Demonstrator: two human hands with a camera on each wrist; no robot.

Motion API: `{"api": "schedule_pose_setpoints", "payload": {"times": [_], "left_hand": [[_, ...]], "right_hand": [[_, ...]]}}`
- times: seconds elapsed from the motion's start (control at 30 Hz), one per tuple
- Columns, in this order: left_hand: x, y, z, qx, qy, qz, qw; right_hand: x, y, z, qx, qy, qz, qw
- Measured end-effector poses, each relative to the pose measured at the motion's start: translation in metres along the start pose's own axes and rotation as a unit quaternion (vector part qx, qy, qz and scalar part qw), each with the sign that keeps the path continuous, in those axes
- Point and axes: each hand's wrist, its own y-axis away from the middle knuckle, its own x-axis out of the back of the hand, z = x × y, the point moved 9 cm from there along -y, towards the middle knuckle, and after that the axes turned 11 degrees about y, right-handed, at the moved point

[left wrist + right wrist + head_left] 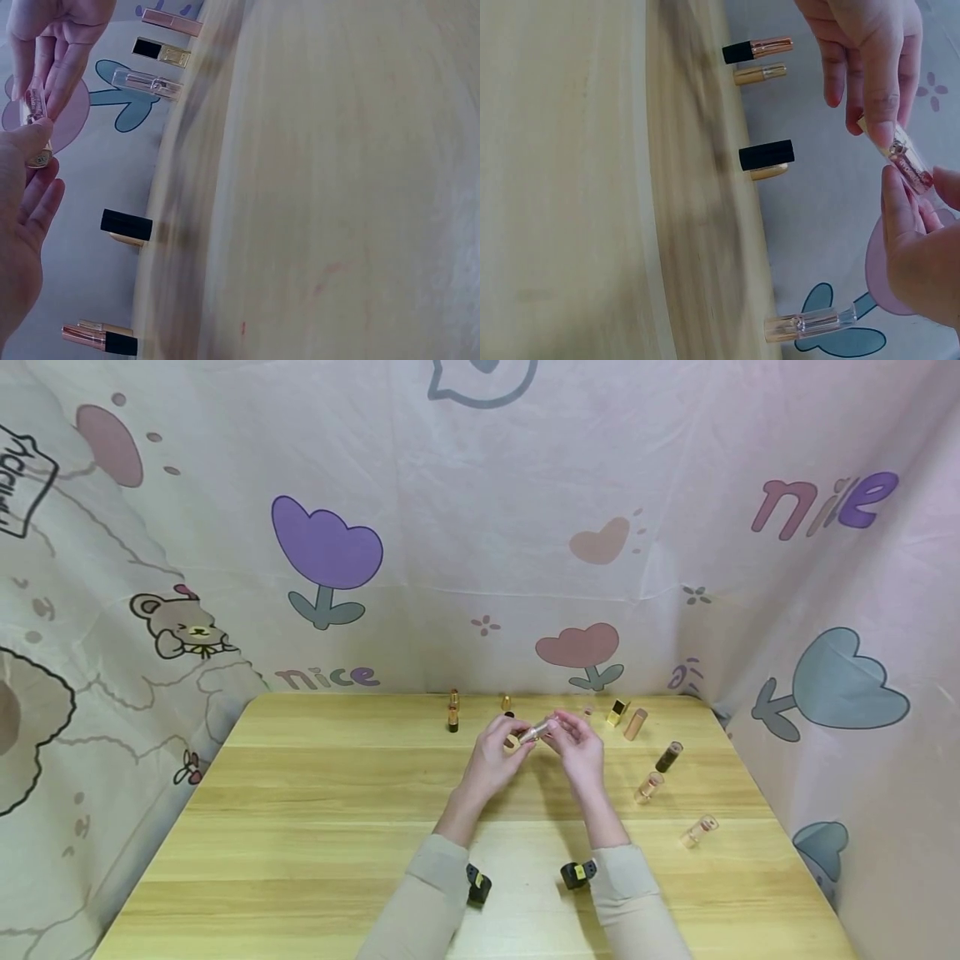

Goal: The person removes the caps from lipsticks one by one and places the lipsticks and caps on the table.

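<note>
In front of me, both hands hold one lipstick tube (906, 160) with a gold base and a clear end showing a reddish core. My left hand (489, 758) pinches the gold base between thumb and fingers. The thumb and fingertips of my right hand (583, 753) pinch the clear end. The tube is tilted, raised above the far part of the table. A black tube with a gold one (126, 226) stands just beyond the hands. To their right, a clear-capped tube (810, 324) stands at the back.
The wooden table (315, 827) meets a printed curtain (465, 527) at its far edge. Black-and-copper and gold tubes (453, 718) stand back left. On the right are a black-and-gold tube (617, 712), a pink tube (635, 724), a dark tube (669, 757) and clear-capped tubes (700, 831).
</note>
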Motion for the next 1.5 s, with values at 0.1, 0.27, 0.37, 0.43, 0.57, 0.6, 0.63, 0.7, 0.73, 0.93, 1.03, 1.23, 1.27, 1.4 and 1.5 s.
{"api": "schedule_pose_setpoints", "payload": {"times": [0.1, 0.27, 0.37, 0.43, 0.57, 0.6, 0.63, 0.7, 0.73, 0.93, 1.03, 1.23, 1.27, 1.4, 1.5], "left_hand": [[0.002, -0.001, 0.002, -0.008, -0.001, 0.001, 1.0], [0.007, -0.001, 0.01, -0.028, -0.01, 0.01, 0.9995], [0.011, 0.0, 0.009, -0.011, -0.007, 0.008, 0.9999], [0.017, 0.002, 0.004, 0.014, -0.004, 0.009, 0.9999], [0.037, 0.009, -0.007, 0.045, 0.004, 0.036, 0.9983], [0.042, 0.01, -0.008, 0.041, 0.009, 0.046, 0.9981], [0.047, 0.012, -0.008, 0.033, 0.014, 0.056, 0.9978], [0.055, 0.014, -0.007, 0.012, 0.024, 0.071, 0.9971], [0.058, 0.014, -0.006, 0.003, 0.029, 0.077, 0.9966], [0.069, 0.019, -0.007, -0.014, 0.063, 0.099, 0.993], [0.073, 0.021, -0.011, 0.003, 0.085, 0.11, 0.9903], [0.08, 0.027, -0.024, 0.044, 0.145, 0.128, 0.9801], [0.081, 0.028, -0.026, 0.051, 0.153, 0.13, 0.9783], [0.082, 0.031, -0.035, 0.078, 0.165, 0.13, 0.9745], [0.083, 0.032, -0.043, 0.104, 0.166, 0.125, 0.9727]], "right_hand": [[0.0, 0.0, 0.001, -0.013, -0.02, -0.003, 1.0], [-0.001, 0.0, 0.001, -0.017, -0.044, -0.01, 0.999], [0.005, -0.002, 0.002, -0.026, -0.069, -0.007, 0.997], [0.016, -0.004, 0.001, -0.031, -0.1, 0.014, 0.994], [0.043, -0.008, -0.005, -0.025, -0.135, 0.061, 0.989], [0.047, -0.009, -0.007, -0.023, -0.133, 0.066, 0.989], [0.05, -0.009, -0.009, -0.022, -0.128, 0.067, 0.989], [0.053, -0.01, -0.011, -0.019, -0.119, 0.064, 0.991], [0.054, -0.01, -0.012, -0.017, -0.117, 0.065, 0.991], [0.051, -0.007, -0.017, 0.01, -0.088, 0.069, 0.994], [0.043, -0.007, -0.02, 0.027, -0.074, 0.063, 0.995], [0.025, -0.008, -0.024, 0.057, -0.016, 0.051, 0.997], [0.022, -0.008, -0.024, 0.064, -0.002, 0.047, 0.997], [0.009, -0.007, -0.028, 0.099, 0.066, 0.031, 0.992], [-0.002, -0.008, -0.03, 0.12, 0.121, 0.017, 0.985]]}}
